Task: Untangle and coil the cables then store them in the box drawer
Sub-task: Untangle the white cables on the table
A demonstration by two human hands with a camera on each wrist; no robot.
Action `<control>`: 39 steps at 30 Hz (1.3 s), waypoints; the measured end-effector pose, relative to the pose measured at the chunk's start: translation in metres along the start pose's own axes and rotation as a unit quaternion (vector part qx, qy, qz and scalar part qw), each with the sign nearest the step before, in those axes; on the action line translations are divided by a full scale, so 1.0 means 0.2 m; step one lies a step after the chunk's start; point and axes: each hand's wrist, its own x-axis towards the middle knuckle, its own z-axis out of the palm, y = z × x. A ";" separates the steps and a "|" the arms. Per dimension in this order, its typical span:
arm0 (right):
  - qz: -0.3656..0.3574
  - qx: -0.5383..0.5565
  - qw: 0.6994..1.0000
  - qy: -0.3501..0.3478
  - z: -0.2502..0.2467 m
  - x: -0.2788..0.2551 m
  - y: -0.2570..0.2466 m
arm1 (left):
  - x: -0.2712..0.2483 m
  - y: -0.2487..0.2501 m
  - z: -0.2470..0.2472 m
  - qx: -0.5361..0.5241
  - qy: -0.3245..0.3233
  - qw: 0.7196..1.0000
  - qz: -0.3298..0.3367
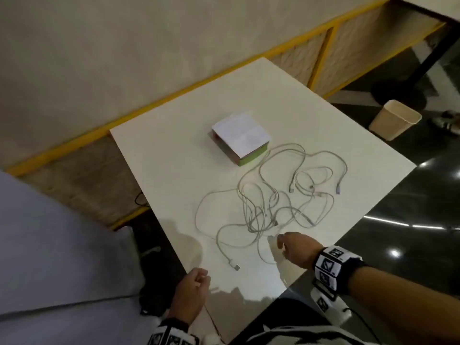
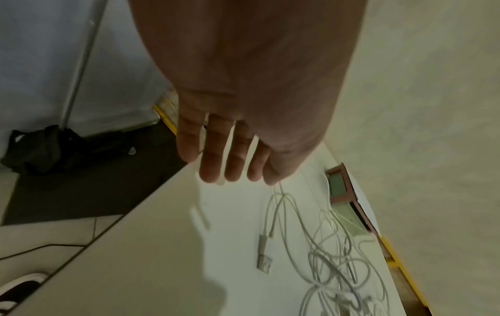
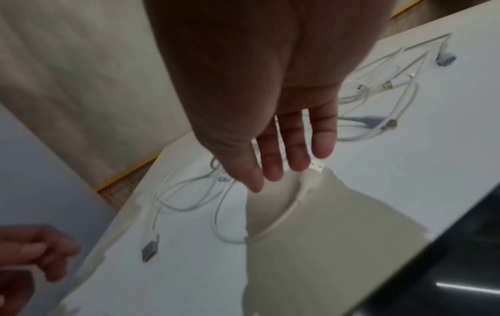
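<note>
A tangle of white cables [image 1: 273, 200] sprawls over the white table [image 1: 174, 170], in front of the small box [image 1: 240, 139] with a white top and green sides. My right hand [image 1: 280, 241] reaches in over the table's near right edge. Its fingers [image 3: 297, 154] are straight, and their tips sit right at a white connector [image 3: 318, 166] on the near side of the tangle, gripping nothing. My left hand [image 1: 201, 280] hovers at the near left edge of the table, relaxed and empty [image 2: 230, 171]. A loose USB plug [image 1: 234, 265] lies between the two hands.
A beige waste bin [image 1: 394, 122] stands on the dark floor to the right of the table. A black bag [image 2: 40, 149] lies on the floor on the left. A yellow-framed partition [image 1: 174, 95] runs behind the table.
</note>
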 end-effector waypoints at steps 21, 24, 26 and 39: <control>-0.110 0.250 0.962 0.017 -0.18 -0.03 0.05 | 0.08 0.37 0.08 0.089 0.003 0.992 0.088; -0.130 0.301 0.944 0.025 -0.25 0.03 0.04 | 0.09 0.51 0.13 0.099 0.027 0.986 0.130; -0.143 0.310 0.940 0.015 -0.28 0.05 0.03 | 0.08 0.59 0.17 0.090 0.025 0.982 0.164; -0.206 0.468 0.853 -0.107 -0.36 0.12 -0.05 | 0.03 0.77 0.29 -0.066 0.046 0.990 0.120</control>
